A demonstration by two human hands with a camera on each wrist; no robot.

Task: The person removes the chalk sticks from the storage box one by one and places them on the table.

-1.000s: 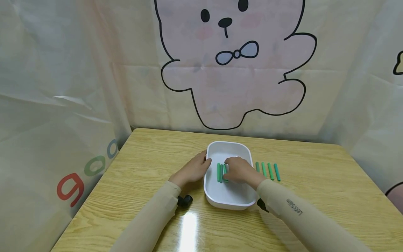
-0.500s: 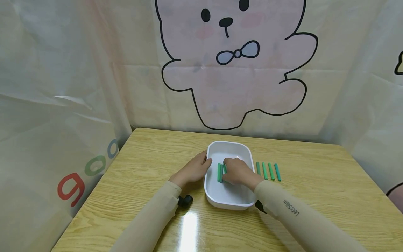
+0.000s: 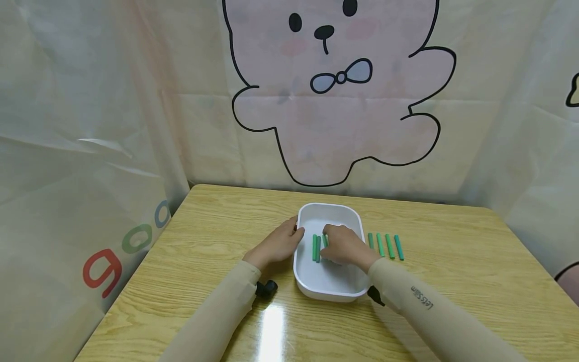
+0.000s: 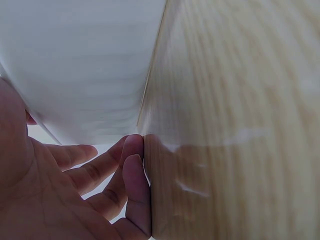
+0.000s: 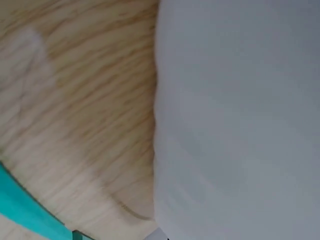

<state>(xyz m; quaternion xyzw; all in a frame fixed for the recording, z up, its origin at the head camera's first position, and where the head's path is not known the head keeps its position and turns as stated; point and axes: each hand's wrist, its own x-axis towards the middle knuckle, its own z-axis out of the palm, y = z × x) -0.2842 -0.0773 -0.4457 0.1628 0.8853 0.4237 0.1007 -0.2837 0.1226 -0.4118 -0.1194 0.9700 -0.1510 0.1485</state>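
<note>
On the wooden table stands a white plastic tub [image 3: 332, 289]. My left hand [image 3: 276, 244] grips its left side, thumb at the rim; in the left wrist view the fingers [image 4: 100, 172] lie along the outer wall at table level. Reaching over the right rim, my right hand [image 3: 346, 245] pinches a slim green stick [image 3: 325, 242] inside the tub, mostly covered by the fingers. Left of it, a bright green stick [image 3: 314, 247] and a darker green stick [image 3: 318, 249] lie side by side on the tub's floor. The right wrist view shows the tub's wall [image 5: 235, 120] but no fingers.
Right of the tub, several green sticks [image 3: 390, 246] lie in a row, ending with a teal stick [image 3: 399, 247]. Dark wrist camera mounts [image 3: 266, 289] show under the sleeves. A printed cloth [image 3: 362, 130] hangs behind the table.
The pinched stick has shifted slightly right, so a wider gap shows between it and the two sticks beside it. My left hand and the tub stay in place.
</note>
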